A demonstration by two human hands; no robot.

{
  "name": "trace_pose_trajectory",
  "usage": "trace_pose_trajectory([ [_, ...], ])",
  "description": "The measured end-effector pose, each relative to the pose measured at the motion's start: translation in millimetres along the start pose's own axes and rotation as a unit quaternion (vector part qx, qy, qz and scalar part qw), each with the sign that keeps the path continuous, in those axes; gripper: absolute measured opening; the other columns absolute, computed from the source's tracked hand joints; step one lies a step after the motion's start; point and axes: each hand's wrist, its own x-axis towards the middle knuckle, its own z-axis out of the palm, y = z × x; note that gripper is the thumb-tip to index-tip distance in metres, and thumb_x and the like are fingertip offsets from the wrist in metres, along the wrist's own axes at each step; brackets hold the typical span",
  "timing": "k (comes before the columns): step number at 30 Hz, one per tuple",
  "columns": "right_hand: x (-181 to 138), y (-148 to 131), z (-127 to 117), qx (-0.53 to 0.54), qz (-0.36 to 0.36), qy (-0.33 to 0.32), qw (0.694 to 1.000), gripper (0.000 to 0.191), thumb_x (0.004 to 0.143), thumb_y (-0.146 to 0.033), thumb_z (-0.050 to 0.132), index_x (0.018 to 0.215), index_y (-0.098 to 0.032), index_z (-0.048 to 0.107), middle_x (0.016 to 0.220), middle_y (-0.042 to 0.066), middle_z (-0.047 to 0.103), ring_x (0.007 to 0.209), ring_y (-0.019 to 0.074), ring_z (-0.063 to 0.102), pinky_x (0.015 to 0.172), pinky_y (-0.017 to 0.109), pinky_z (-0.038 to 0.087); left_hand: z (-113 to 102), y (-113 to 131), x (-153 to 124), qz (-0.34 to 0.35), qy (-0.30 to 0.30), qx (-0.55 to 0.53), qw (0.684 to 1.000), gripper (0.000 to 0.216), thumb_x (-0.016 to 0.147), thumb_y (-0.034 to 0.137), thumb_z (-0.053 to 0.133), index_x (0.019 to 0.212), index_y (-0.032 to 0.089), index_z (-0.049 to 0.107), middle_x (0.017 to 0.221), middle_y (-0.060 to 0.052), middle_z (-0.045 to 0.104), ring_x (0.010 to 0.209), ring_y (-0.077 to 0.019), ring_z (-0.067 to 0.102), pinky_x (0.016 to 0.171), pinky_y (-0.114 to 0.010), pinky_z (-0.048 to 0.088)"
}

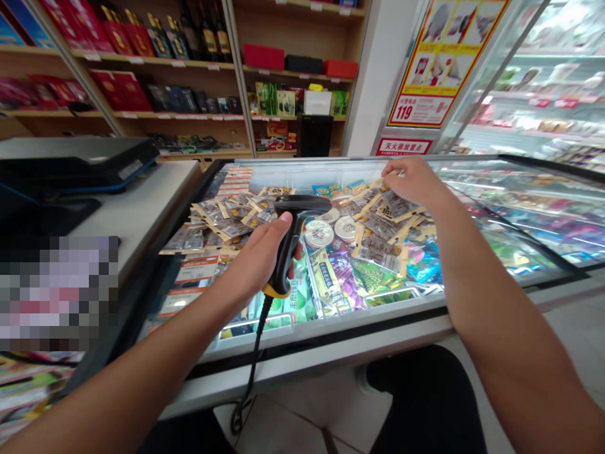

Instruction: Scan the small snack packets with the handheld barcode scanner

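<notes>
The likeliest trouble lies around the right hand (409, 180), whose fingers curl down at the far edge of the right pile of packets (380, 217): the packets overlap loosely on what looks like smooth glass, so a careless pull could drag several at once or send some sliding. Because they lie crossed and partly cover one another, two could also be mistaken for one. The left hand (265, 252) wraps firmly around the handle of a barcode scanner (288, 236), thumb up near its head; the cable (259, 340) drops from the butt below that grip and hangs over the front rim (331, 356) of the freezer, where it could catch if the scanner were lifted sharply. The scanner's head juts to the right above the left fist, towards the right pile, with round silver lids (319, 233) under the glass between them. The right pile spreads directly below the right hand's fingertips and nearer the wearer; whether thumb and fingers pinch a single packet there or only rest against the edge, I cannot tell. Just beyond the left fist and to its left lies the left pile of similar packets (227, 217), touched by neither set of fingertips as far as can be seen.
</notes>
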Motion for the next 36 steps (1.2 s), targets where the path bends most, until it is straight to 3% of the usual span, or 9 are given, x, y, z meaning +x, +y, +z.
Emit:
trace_pose_trajectory([
  [6, -1.9, 8.7, 23.9, -0.13, -0.01, 0.002, 0.991, 0.033, 0.078, -0.025, 0.065, 0.111, -0.023, 0.073, 0.12, 0.018, 0.058, 0.121, 0.0449, 0.045, 0.096, 0.063, 0.038, 0.2, -1.0, 0.7, -0.004, 0.011, 0.005, 1.0, 0.048, 0.091, 0.063, 0.045, 0.081, 0.018, 0.056, 0.064, -0.001, 0.061, 0.039, -0.0097, 0.05, 0.035, -0.021, 0.038],
  [10, -15.7, -34.4, 42.6, -0.105, -0.081, -0.021, 0.991, 0.033, 0.085, -0.027, 0.061, 0.115, -0.022, 0.071, 0.121, 0.016, 0.058, 0.123, 0.0412, 0.045, 0.102, 0.06, 0.038, 0.3, 3.2, 0.2, 0.003, 0.051, -0.026, 0.998, 0.047, 0.091, 0.063, 0.046, 0.079, 0.018, 0.055, 0.062, -0.001, 0.059, 0.039, -0.0103, 0.05, 0.035, -0.022, 0.037],
  [15, -42.0, -99.6, 80.9, -0.022, -0.22, -0.127, 0.967, 0.052, 0.089, -0.022, 0.053, 0.141, -0.022, 0.056, 0.141, 0.013, 0.056, 0.135, 0.0338, 0.045, 0.116, 0.053, 0.03, -2.2, 14.3, 0.2, 0.026, 0.121, -0.114, 0.986, 0.041, 0.094, 0.058, 0.044, 0.085, 0.02, 0.056, 0.061, 0.001, 0.057, 0.04, -0.0096, 0.049, 0.038, -0.021, 0.037],
  [18, -49.9, -116.5, 109.1, -0.023, -0.223, -0.152, 0.963, 0.059, 0.093, -0.026, 0.05, 0.151, -0.02, 0.044, 0.153, 0.013, 0.046, 0.143, 0.0354, 0.037, 0.117, 0.056, 0.027, -6.1, 19.0, 1.4, 0.037, 0.14, -0.139, 0.98, 0.043, 0.094, 0.061, 0.043, 0.088, 0.02, 0.056, 0.059, 0.002, 0.056, 0.04, -0.0097, 0.048, 0.039, -0.022, 0.037],
  [22, -48.4, -118.3, 124.8, -0.024, -0.183, -0.157, 0.97, 0.049, 0.095, -0.028, 0.046, 0.143, -0.023, 0.053, 0.146, 0.013, 0.053, 0.137, 0.0359, 0.045, 0.111, 0.057, 0.035, -10.4, 20.3, 2.7, 0.031, 0.138, -0.152, 0.978, 0.045, 0.093, 0.063, 0.043, 0.088, 0.02, 0.056, 0.058, 0.002, 0.056, 0.04, -0.0102, 0.048, 0.038, -0.022, 0.037],
  [25, -43.3, -112.5, 118.3, -0.038, -0.169, -0.129, 0.976, 0.035, 0.098, -0.028, 0.041, 0.123, -0.023, 0.065, 0.125, 0.014, 0.063, 0.121, 0.0334, 0.057, 0.104, 0.055, 0.042, -11.6, 18.0, 3.1, 0.022, 0.127, -0.165, 0.978, 0.043, 0.093, 0.062, 0.044, 0.087, 0.02, 0.055, 0.059, 0.002, 0.056, 0.04, -0.01, 0.049, 0.038, -0.022, 0.037],
  [28, -34.9, -100.8, 113.1, -0.067, -0.15, -0.119, 0.979, 0.025, 0.097, -0.031, 0.05, 0.11, -0.023, 0.069, 0.112, 0.015, 0.065, 0.117, 0.0343, 0.058, 0.103, 0.054, 0.042, -10.4, 13.9, 4.0, 0.005, 0.108, -0.176, 0.978, 0.042, 0.093, 0.061, 0.045, 0.086, 0.02, 0.054, 0.06, 0.002, 0.055, 0.04, -0.0095, 0.05, 0.039, -0.021, 0.038],
  [32, -20.6, -81.3, 118.6, -0.038, -0.113, -0.152, 0.981, 0.045, 0.091, -0.038, 0.063, 0.132, -0.02, 0.057, 0.13, 0.018, 0.059, 0.129, 0.0377, 0.05, 0.105, 0.054, 0.041, -5.2, 8.2, 5.8, -0.015, 0.097, -0.162, 0.982, 0.042, 0.095, 0.057, 0.043, 0.082, 0.019, 0.055, 0.06, 0.001, 0.056, 0.04, -0.009, 0.05, 0.038, -0.02, 0.038],
  [36, -13.8, -71.3, 119.4, -0.005, -0.085, -0.173, 0.981, 0.062, 0.083, -0.045, 0.073, 0.134, -0.018, 0.054, 0.129, 0.021, 0.057, 0.126, 0.0399, 0.052, 0.101, 0.053, 0.044, -0.9, 2.7, 7.0, -0.039, 0.085, -0.102, 0.99, 0.043, 0.096, 0.056, 0.04, 0.078, 0.018, 0.053, 0.059, 0.001, 0.056, 0.039, -0.0095, 0.049, 0.037, -0.021, 0.037],
])
